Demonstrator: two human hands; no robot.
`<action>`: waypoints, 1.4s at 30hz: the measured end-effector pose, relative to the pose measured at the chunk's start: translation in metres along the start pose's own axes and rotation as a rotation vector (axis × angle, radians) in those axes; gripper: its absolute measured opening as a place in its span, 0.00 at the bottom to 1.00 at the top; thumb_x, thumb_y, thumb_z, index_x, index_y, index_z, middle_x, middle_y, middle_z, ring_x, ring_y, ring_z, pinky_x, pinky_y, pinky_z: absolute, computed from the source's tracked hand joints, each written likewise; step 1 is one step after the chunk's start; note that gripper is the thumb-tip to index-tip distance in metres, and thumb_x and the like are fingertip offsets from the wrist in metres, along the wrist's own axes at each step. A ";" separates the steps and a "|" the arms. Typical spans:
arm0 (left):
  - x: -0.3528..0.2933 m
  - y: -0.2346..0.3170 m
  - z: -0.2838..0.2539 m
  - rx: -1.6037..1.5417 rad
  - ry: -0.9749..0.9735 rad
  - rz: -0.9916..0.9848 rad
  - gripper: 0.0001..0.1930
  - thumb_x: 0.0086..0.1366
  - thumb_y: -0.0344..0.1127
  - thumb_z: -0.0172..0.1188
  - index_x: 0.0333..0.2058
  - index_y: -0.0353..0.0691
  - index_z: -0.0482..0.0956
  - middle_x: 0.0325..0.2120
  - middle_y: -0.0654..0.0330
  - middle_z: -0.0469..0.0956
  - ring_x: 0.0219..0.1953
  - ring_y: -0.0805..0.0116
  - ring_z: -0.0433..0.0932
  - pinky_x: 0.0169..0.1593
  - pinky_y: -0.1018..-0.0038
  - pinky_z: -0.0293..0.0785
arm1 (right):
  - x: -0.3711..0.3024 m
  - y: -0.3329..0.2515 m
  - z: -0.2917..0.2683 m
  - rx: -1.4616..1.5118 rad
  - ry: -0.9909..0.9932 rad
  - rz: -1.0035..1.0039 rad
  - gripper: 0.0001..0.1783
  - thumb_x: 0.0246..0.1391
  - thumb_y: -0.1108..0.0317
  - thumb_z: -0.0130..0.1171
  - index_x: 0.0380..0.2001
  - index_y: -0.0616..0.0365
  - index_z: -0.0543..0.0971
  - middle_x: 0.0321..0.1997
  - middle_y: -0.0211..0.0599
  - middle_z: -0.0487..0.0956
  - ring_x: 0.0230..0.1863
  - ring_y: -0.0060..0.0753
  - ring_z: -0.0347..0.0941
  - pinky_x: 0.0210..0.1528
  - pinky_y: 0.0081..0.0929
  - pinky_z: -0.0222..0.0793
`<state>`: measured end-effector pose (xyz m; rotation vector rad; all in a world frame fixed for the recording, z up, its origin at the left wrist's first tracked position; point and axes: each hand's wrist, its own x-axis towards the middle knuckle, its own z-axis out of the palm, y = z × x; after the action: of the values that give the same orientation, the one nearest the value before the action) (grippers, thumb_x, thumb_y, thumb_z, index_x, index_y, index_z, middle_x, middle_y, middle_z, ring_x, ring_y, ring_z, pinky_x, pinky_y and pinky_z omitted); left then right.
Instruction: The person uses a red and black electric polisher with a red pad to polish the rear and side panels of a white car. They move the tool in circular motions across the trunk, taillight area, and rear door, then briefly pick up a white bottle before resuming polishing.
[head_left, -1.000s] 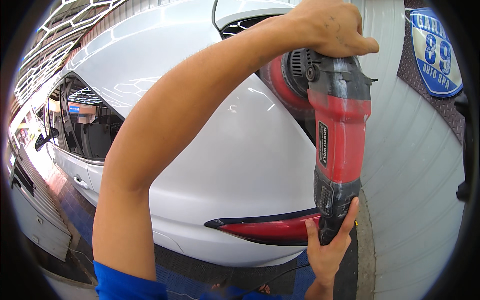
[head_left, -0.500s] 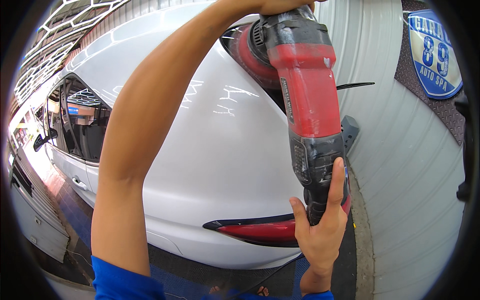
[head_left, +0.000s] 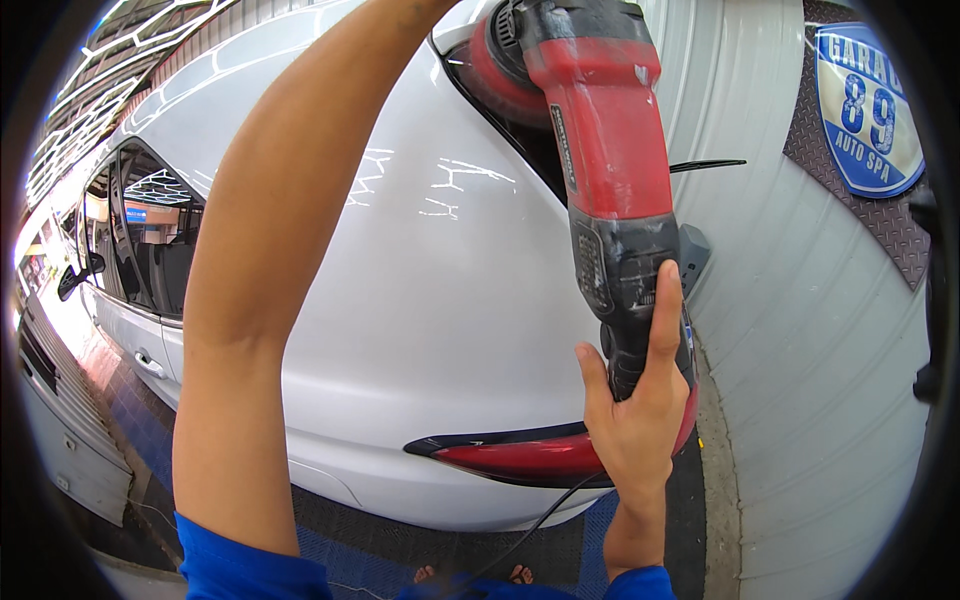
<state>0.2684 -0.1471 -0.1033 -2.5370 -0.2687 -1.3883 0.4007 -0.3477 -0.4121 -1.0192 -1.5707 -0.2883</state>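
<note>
My right hand (head_left: 637,425) is closed around the rear handle of a red and black electric polisher (head_left: 612,140). Its index finger lies stretched along the tool's side. At the top of the view, the polisher's round red pad (head_left: 497,75) sits over the dark rear window (head_left: 540,150) of a silver-white car (head_left: 450,320); I cannot tell how firmly it touches. My left arm reaches up across the picture towards the tool's head, and the hand is cut off by the upper edge. A cord (head_left: 535,525) hangs below the right hand.
A red tail light (head_left: 530,455) lies below the polisher. The rear wiper (head_left: 708,164) sticks out to its right, close to a pale corrugated wall (head_left: 780,350). A grey socket box (head_left: 693,255) and a shield-shaped sign (head_left: 868,110) are on the right. Tiled flooring (head_left: 400,530) runs underneath.
The polisher and my right hand have moved up and slightly left, away from me. My left hand, partly visible on the tool's head before, has gone out past the top edge.
</note>
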 end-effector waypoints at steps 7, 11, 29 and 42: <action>0.011 -0.017 -0.013 0.109 0.088 -0.041 0.25 0.62 0.53 0.61 0.29 0.32 0.90 0.25 0.49 0.87 0.32 0.59 0.86 0.45 0.63 0.80 | 0.023 0.003 0.006 0.011 0.017 -0.034 0.53 0.53 0.87 0.65 0.79 0.50 0.56 0.57 0.63 0.81 0.52 0.59 0.84 0.51 0.35 0.79; 0.018 -0.026 -0.023 0.157 0.092 -0.022 0.25 0.62 0.54 0.61 0.29 0.33 0.91 0.27 0.47 0.88 0.33 0.56 0.86 0.47 0.62 0.80 | 0.037 0.010 0.002 0.039 -0.037 0.014 0.56 0.53 0.86 0.65 0.80 0.42 0.53 0.58 0.61 0.81 0.56 0.56 0.84 0.55 0.37 0.79; -0.046 0.097 0.066 0.087 -0.107 -0.216 0.27 0.65 0.53 0.59 0.26 0.30 0.87 0.18 0.56 0.81 0.22 0.71 0.77 0.34 0.68 0.75 | -0.104 0.030 -0.049 -0.059 -0.102 0.137 0.54 0.55 0.76 0.74 0.78 0.55 0.54 0.46 0.56 0.86 0.44 0.48 0.88 0.44 0.35 0.83; -0.055 0.183 0.220 0.181 -0.333 0.052 0.23 0.62 0.51 0.60 0.28 0.34 0.89 0.22 0.47 0.84 0.26 0.46 0.83 0.37 0.59 0.81 | -0.243 0.080 -0.103 0.003 -0.011 0.344 0.58 0.57 0.73 0.74 0.79 0.59 0.46 0.41 0.48 0.86 0.37 0.41 0.87 0.37 0.34 0.83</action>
<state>0.4648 -0.2599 -0.2859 -2.5890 -0.3655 -0.8744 0.5135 -0.4779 -0.6270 -1.2674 -1.3755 -0.0435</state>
